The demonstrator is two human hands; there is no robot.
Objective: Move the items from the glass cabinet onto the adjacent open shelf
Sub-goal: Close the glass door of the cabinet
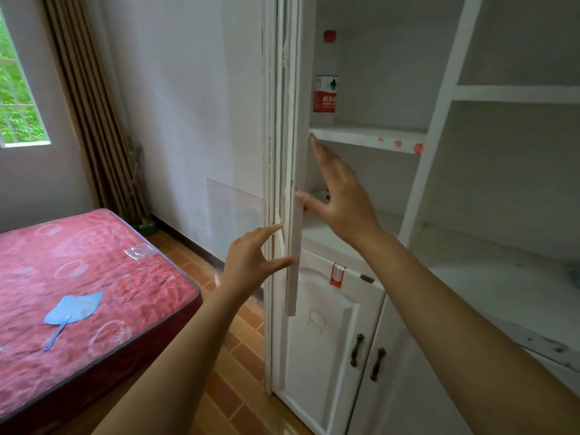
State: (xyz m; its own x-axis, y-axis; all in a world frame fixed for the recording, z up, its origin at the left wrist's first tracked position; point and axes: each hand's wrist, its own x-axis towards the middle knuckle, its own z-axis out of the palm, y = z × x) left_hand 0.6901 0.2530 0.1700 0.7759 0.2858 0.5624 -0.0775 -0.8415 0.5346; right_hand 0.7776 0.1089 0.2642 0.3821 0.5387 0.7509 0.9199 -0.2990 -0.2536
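The white glass cabinet door stands swung open, seen edge-on. A clear water bottle with a red cap and red label stands upright on the cabinet's upper shelf. My left hand is at the door's lower edge, fingers spread and touching its frame, holding nothing. My right hand reaches into the lower compartment with flat, spread fingers, thumb on the door edge. A small item behind that hand is mostly hidden. The adjacent open shelf is to the right.
Lower cabinet doors with dark handles sit below. A bed with a red mattress carries a blue hand fan at the left. Brown curtain and window lie beyond. Tiled floor runs between bed and cabinet.
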